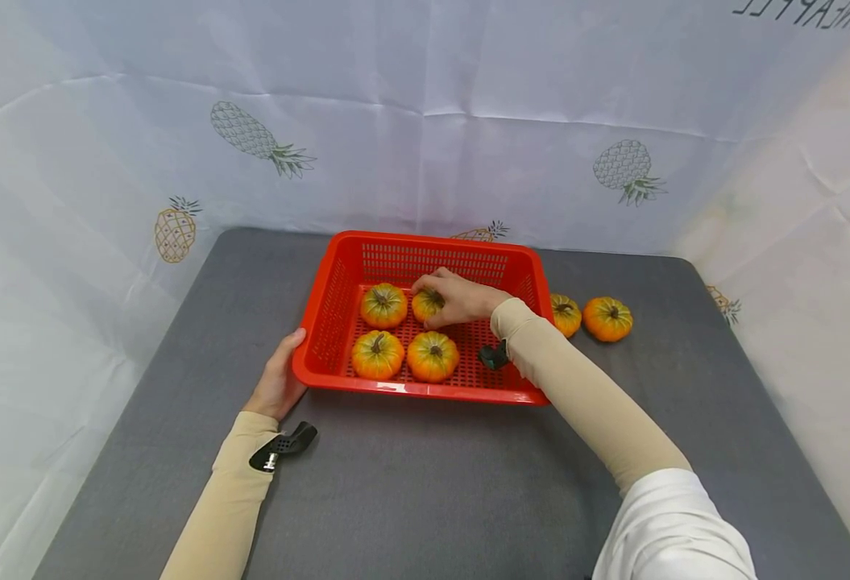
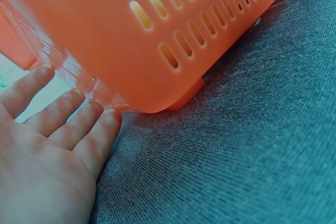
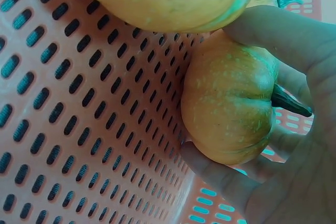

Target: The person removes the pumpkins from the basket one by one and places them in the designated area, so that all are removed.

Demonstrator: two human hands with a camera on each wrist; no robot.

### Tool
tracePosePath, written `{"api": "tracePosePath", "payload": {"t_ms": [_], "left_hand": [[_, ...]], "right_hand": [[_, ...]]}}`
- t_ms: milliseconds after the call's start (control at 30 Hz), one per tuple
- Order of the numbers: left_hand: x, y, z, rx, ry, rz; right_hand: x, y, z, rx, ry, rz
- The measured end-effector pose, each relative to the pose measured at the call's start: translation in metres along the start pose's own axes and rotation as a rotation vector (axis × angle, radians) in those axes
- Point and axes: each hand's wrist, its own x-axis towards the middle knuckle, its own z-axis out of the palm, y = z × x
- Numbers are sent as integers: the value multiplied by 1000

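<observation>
Arms, two. Left: tan sleeve [image 1: 217, 499], slanting up from the near edge, a black wrist camera [image 1: 292, 443] at its cuff. Right: tan sleeve under a white sleeve [image 1: 674, 532], crossing inward over the basket's right front corner; a second wrist camera [image 1: 495, 356] hangs below the cuff.

Tabletop [image 1: 425, 483], one: grey, woven fabric, beneath everything.

Left hand [image 1: 279, 379], one: palm turned toward the basket, fingers extended and slightly spread, their tips at the outside of its left end wall. Holds no pumpkin.

Basket [image 1: 425, 390], one: red, slotted plastic, rectangular, set on the tabletop.

Pumpkins, six, orange and yellow with green streaks, stemmed. Inside the basket, four, in two rows of two: front left [image 1: 377, 354], front right [image 1: 433, 357], back left [image 1: 384, 306], back right [image 1: 427, 304].

Right hand [image 1: 464, 296], one: reaching down inside the basket, thumb and fingers curved round the sides of the back-right pumpkin, gripping it, stem toward the palm.

On the tabletop, just right of the basket, two pumpkins side by side: the nearer to it [image 1: 566, 315] partly hidden by the rim, the other [image 1: 608, 319] in full view.

Backdrop, white cloth [image 1: 425, 161], creased, printed with pineapples [image 1: 243, 129].
</observation>
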Motion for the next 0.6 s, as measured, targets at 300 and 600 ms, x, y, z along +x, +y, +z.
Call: {"api": "tracePosePath", "payload": {"t_ms": [300,600], "left_hand": [[0,-1,0,4,-5,1],[0,-1,0,12,-3,-5]], "right_hand": [[0,-1,0,-5,-1,0],[-1,-2,-1,2,-4,0]]}}
